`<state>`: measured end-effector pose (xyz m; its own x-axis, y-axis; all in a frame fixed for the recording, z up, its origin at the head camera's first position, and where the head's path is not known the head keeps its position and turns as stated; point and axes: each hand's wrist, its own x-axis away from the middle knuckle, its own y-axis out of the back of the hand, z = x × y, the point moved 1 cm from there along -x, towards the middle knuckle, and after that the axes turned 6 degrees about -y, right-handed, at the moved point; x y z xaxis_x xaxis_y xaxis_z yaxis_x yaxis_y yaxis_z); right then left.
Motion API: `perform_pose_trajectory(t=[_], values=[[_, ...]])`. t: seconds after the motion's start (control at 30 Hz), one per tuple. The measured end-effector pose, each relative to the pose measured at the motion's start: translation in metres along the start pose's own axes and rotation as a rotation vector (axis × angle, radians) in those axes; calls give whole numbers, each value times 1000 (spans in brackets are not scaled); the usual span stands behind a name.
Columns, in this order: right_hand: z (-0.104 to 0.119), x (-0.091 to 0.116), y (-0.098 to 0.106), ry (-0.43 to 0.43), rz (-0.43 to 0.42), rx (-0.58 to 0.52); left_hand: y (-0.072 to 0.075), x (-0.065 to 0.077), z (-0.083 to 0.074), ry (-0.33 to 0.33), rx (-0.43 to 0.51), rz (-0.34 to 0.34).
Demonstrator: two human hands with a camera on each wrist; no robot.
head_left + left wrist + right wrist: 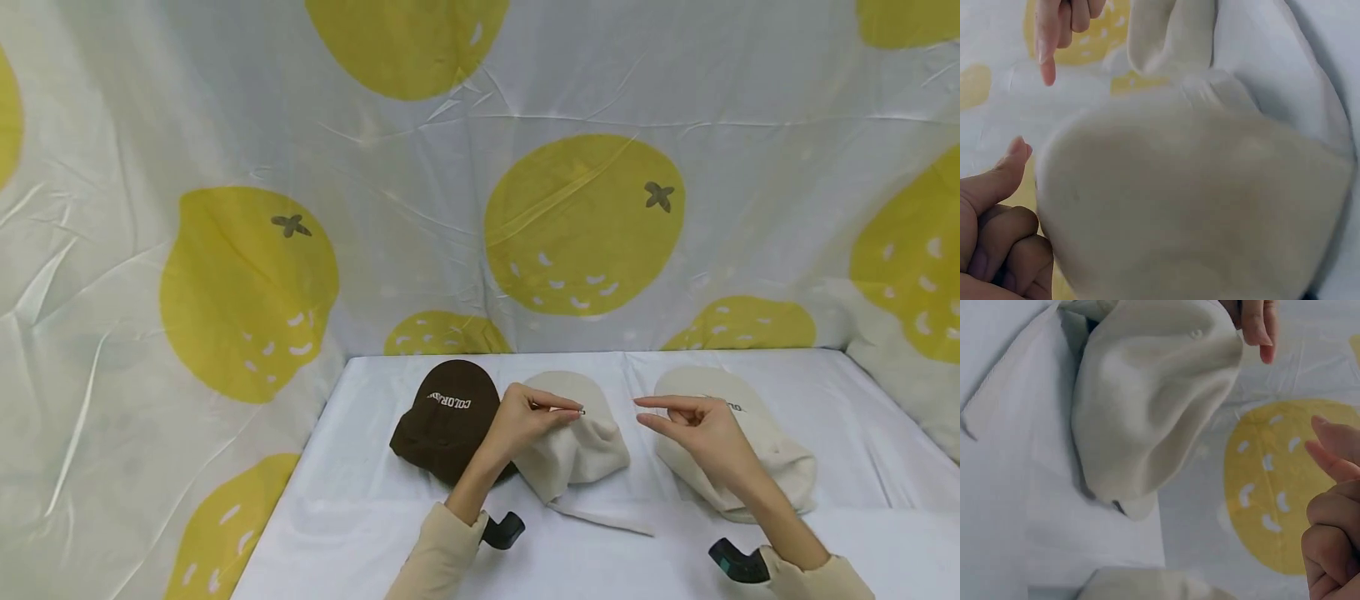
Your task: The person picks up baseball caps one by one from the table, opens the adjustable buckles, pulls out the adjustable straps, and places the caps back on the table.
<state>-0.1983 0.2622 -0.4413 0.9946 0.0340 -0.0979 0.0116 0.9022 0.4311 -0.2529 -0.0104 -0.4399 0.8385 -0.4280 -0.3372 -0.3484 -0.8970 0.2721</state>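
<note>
Three caps lie in a row in the head view: a dark brown cap (450,425) with white lettering, a middle beige cap (562,467) with a strap trailing forward, and a right beige cap (772,454). Over the middle one hovers my left hand (528,421), thumb and index tips very close together, the other fingers curled in. Bits of lettering show beside those tips; no held thing is visible. My right hand (701,425) is raised over the right cap, thumb and index pointing left with a narrow gap. The middle beige cap (1147,394) fills much of both wrist views.
White cloth (337,542) covers the table. Behind it hangs a white curtain (420,233) printed with yellow lemons. Black curved devices (502,531) stick out from both wrists beside the beige sleeves (442,554).
</note>
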Motion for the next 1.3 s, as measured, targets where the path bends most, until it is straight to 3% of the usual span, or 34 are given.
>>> perform_pose_trajectory(t=[0.33,0.7,1.03,1.3], values=[[-19,20,47,-18,-120,115,-49,-17,-23,-33,42,86],[-55,52,84,-151,-169,161,-106,-32,-8,5,0,138],[-81,67,90,-307,-191,170,-147,-40,0,-10,-37,170],[-90,73,90,-275,-183,159,-166,-47,2,-26,-158,171]])
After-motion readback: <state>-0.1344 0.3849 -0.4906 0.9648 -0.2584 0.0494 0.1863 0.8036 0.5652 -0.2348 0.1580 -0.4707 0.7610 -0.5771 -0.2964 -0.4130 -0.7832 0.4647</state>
